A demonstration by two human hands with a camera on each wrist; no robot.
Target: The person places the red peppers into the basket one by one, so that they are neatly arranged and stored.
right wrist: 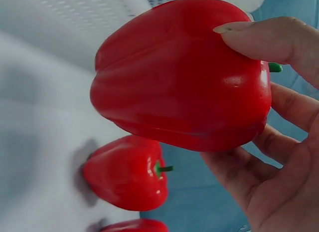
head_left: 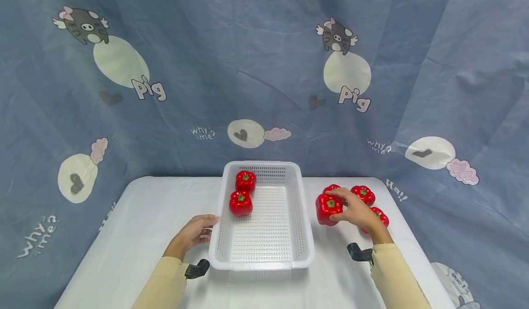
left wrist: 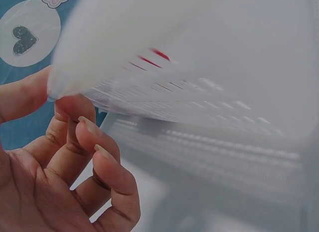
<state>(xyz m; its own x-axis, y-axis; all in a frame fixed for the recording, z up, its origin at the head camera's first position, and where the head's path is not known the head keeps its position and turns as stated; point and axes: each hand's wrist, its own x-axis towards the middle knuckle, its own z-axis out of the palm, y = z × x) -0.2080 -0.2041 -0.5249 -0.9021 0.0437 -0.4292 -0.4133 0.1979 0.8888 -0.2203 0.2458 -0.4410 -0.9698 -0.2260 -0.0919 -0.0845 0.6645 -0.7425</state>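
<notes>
My right hand (head_left: 356,209) grips a red bell pepper (head_left: 325,210) with a green stem, to the right of the basket. In the right wrist view the thumb lies over this bell pepper (right wrist: 179,77) and the other fingers reach beneath it. On the left, my left hand (head_left: 197,230) pinches the rim of a white perforated plastic basket (head_left: 307,235) between thumb and finger. The left wrist view has the basket wall (left wrist: 224,57) close up, the remaining fingers curled below the rim. Inside the basket sit two red bell peppers, one (head_left: 245,181) at the back and another (head_left: 240,204) in front.
Beyond the right hand, more bell peppers stand on the white table (head_left: 157,208): one (head_left: 332,188) partly behind the held one, one (head_left: 363,194) farther back, one (head_left: 380,216) partly covered by the hand. A blue printed curtain (head_left: 264,70) hangs behind the table.
</notes>
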